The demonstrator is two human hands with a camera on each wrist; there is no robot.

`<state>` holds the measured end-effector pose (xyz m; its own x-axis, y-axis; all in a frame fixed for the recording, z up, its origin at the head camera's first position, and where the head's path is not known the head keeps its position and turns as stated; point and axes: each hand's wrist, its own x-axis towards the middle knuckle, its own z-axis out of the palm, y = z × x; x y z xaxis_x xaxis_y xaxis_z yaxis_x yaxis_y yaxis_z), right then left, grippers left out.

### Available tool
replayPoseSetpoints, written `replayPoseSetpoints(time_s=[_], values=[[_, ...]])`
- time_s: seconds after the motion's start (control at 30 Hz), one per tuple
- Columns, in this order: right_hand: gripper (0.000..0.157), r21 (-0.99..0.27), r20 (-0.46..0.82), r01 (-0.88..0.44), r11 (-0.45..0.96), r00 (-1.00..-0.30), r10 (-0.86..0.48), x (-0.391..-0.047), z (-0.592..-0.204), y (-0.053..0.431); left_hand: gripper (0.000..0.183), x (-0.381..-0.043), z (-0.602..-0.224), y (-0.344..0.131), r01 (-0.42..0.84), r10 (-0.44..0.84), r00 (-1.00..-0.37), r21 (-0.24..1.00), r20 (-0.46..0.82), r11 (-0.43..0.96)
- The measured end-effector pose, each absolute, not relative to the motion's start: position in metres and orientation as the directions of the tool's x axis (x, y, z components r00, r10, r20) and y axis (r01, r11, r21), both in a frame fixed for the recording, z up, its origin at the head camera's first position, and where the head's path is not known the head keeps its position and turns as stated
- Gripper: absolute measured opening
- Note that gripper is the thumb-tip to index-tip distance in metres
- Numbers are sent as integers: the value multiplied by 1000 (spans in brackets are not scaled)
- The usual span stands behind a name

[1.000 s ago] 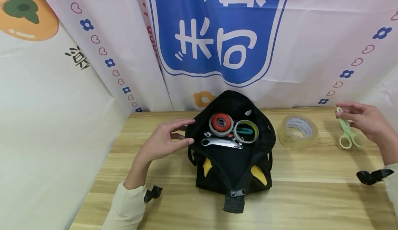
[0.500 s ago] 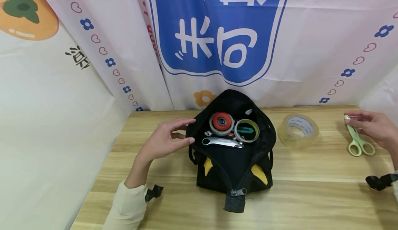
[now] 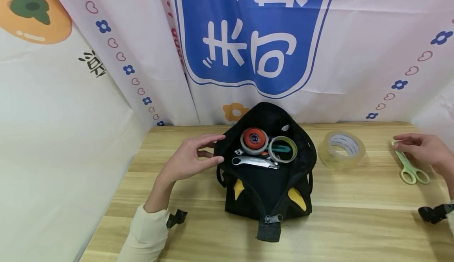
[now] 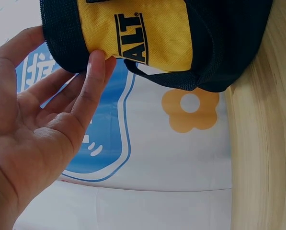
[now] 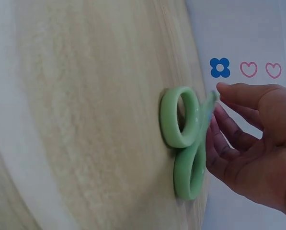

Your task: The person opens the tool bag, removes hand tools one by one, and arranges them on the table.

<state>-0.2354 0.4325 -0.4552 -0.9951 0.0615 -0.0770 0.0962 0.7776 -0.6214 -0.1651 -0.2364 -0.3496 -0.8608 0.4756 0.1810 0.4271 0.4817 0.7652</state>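
Note:
A black bag (image 3: 241, 210) with yellow patches gapes open at the middle of the table. My left hand (image 3: 189, 159) holds its left rim; in the left wrist view the thumb lies against the yellow side and the fingers reach the zipper edge. Inside are a red tape measure (image 3: 254, 138), a tape roll (image 3: 294, 148) and a silver utility knife (image 3: 253, 161). To the far right, light green scissors (image 3: 403, 160) lie on the tabletop, loops toward me. My right hand (image 3: 427, 151) hovers at their tip, its fingers extended and loosened around it.
Between bag and scissors sits a wide roll of clear packing tape (image 3: 324, 153). A printed cloth (image 3: 337, 96) hangs right behind the wooden table (image 3: 354, 230), and white sheeting (image 3: 53, 155) covers the left side.
The right hand moved right and toward me with the scissors, lowered them to the table, and its fingers have loosened from them. The left hand stays at the bag's rim.

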Motion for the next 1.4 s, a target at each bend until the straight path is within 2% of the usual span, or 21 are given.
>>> replayPoseSetpoints(time_s=[0.2, 0.43, 0.7, 0.97, 1.2, 1.4], values=[[50, -642, -57, 49, 765, -998, 16, -229, -451, 425, 56, -166, -350, -236, 429, 484, -857, 767, 179, 477], [54, -627, 1, -22, 779, -1000, -27, -230, -426, 392, 56, -165, -349, -236, 425, 480, -859, 770, 178, 476], [58, -726, 37, -122, 677, -990, -139, -228, -387, 343, 56, -165, -349, -237, 431, 484, -855, 771, 185, 468], [51, -766, 72, -184, 615, -977, -202, -219, -358, 295, 56, -164, -350, -237, 438, 486, -853, 767, 190, 469], [43, -771, 168, -288, 569, -952, -254, -215, -341, 254, 56, -164, -349, -236, 436, 481, -856, 766, 190, 472], [43, -767, 209, -364, 529, -920, -331, -215, -330, 222, 56, -163, -349, -236, 436, 482, -855, 765, 189, 474]])
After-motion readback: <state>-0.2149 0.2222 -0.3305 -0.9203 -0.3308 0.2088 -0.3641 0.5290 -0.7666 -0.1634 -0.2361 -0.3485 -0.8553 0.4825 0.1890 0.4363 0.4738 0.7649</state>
